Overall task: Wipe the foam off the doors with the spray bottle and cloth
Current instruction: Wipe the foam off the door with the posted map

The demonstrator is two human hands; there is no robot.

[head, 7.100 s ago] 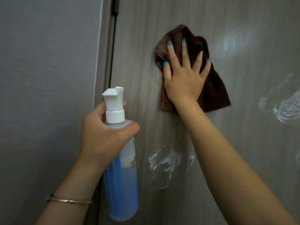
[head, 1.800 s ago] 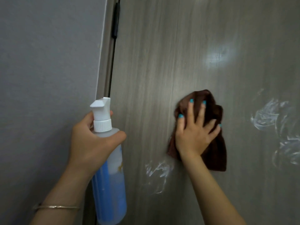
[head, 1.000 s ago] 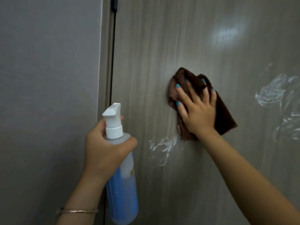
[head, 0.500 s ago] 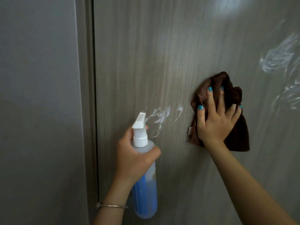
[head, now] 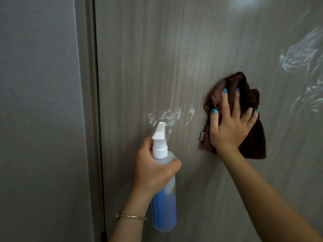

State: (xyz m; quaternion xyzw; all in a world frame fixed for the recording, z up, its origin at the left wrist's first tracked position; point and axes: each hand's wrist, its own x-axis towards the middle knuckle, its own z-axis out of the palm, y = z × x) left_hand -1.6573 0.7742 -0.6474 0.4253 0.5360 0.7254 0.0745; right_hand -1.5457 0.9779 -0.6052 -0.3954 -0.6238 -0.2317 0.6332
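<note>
A grey wood-grain door [head: 157, 58] fills the view. My right hand [head: 230, 126] presses a dark brown cloth [head: 253, 142] flat against it. My left hand [head: 153, 168] grips a spray bottle [head: 164, 203] with blue liquid and a white nozzle. The nozzle points up at a small white foam smear [head: 167, 117] just left of the cloth. A larger foam smear [head: 304, 67] spreads over the door's right side, apart from the cloth.
A grey wall [head: 40, 119] and the door frame [head: 87, 102] stand at the left, with a dark gap beside the door's edge. A thin bracelet [head: 131, 216] sits on my left wrist.
My right hand wiped the cloth up and down, then settled right of the small smear. My left hand brought the bottle right and up toward that smear.
</note>
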